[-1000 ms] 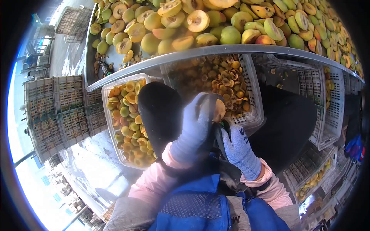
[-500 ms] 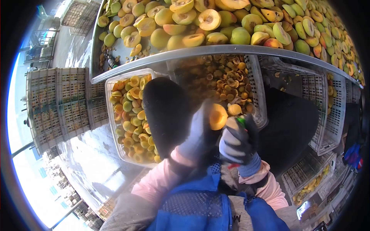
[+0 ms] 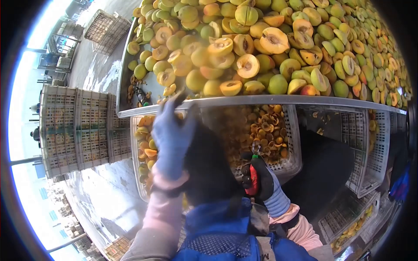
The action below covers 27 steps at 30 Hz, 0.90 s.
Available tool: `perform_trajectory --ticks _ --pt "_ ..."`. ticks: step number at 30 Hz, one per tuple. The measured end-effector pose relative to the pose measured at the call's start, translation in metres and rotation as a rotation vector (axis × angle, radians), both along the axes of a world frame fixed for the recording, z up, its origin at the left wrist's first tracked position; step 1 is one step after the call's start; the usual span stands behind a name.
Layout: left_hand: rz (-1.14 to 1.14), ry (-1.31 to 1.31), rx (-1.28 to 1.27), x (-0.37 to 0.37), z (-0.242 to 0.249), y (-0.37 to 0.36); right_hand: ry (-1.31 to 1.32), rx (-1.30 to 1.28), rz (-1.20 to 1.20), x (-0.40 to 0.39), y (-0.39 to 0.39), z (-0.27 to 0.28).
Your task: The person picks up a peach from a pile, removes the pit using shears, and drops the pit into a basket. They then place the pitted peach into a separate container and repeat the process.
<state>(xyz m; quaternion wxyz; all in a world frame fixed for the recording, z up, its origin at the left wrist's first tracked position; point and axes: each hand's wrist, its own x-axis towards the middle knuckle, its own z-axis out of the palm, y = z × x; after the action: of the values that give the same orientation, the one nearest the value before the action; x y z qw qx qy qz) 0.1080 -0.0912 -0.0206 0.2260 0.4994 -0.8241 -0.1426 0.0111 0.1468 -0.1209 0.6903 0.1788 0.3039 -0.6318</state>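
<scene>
My left hand [image 3: 173, 132], in a blue-grey glove, is raised at the near rim of the metal table [image 3: 209, 103]. Its fingers are spread and I see nothing in them; the tips are blurred. Beyond them lie halved yellow peaches [image 3: 247, 66], many with the cut face and stone showing. Low over my lap, my right hand [image 3: 261, 178] is closed around a red-handled pitting tool [image 3: 251, 179]. The tool's metal loop [image 3: 256, 147] points up, in front of a crate [image 3: 292, 145] of small brown-orange scraps and stones.
A white crate [image 3: 136, 169] of pitted peach halves stands to the left of my knee. Stacked plastic crates [image 3: 78, 130] rise farther left. More crates [image 3: 376, 152] stand at the right, beside my dark-clothed leg [image 3: 324, 167]. A dark tool [image 3: 140, 95] lies on the table's left corner.
My left hand has left the peach half at my lap and moved up and left to the table rim. My right hand has lowered, keeping the pitting tool. The view has tilted up.
</scene>
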Motion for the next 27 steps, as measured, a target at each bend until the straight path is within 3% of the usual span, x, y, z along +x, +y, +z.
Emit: perform_trajectory --ticks 2,6,7,11,13,14,16,18,19,22,23,24,25,27 --pt "-0.180 0.022 -0.192 -0.063 -0.001 -0.012 0.456 0.026 0.138 0.006 0.015 -0.035" --pt "-0.400 -0.173 -0.111 -0.147 -0.028 -0.029 0.553 -0.034 0.104 -0.009 0.005 -0.022" --pt "-0.436 -0.218 -0.114 -0.156 -0.033 -0.029 0.530 -0.013 0.067 -0.013 0.001 -0.018" --pt "-0.499 0.048 -0.165 -0.139 -0.027 -0.021 0.307 0.093 -0.108 -0.031 -0.006 -0.006" --pt "-0.632 0.221 -0.118 -0.117 -0.016 0.009 0.232 0.078 -0.205 -0.043 -0.012 0.009" --pt "-0.793 0.158 -0.222 -0.102 -0.012 0.022 0.177 0.054 -0.247 -0.047 -0.015 0.016" --pt "-1.017 0.157 -0.069 -0.087 -0.003 0.048 0.072 0.012 -0.334 -0.052 -0.018 0.029" --pt "-1.073 0.240 0.114 -0.076 -0.013 0.061 0.122 -0.015 -0.262 -0.057 -0.017 0.034" --pt "-1.068 0.278 0.169 -0.067 -0.025 0.062 0.150 -0.034 -0.223 -0.059 -0.017 0.037" --pt "-0.759 0.622 0.575 -0.052 -0.035 0.083 0.378 0.064 -0.174 -0.050 -0.025 0.055" --pt "-0.666 0.612 0.736 -0.045 -0.035 0.090 0.441 0.032 -0.150 -0.048 -0.018 0.046" --pt "-0.470 0.936 0.940 -0.050 -0.039 0.111 0.487 0.032 -0.174 -0.039 -0.017 0.036" --pt "-0.338 0.861 1.048 -0.050 -0.032 0.118 0.532 0.030 -0.195 -0.029 -0.018 0.029" --pt "-0.207 0.731 0.978 -0.050 -0.035 0.123 0.792 0.024 -0.112 -0.026 -0.019 0.029"
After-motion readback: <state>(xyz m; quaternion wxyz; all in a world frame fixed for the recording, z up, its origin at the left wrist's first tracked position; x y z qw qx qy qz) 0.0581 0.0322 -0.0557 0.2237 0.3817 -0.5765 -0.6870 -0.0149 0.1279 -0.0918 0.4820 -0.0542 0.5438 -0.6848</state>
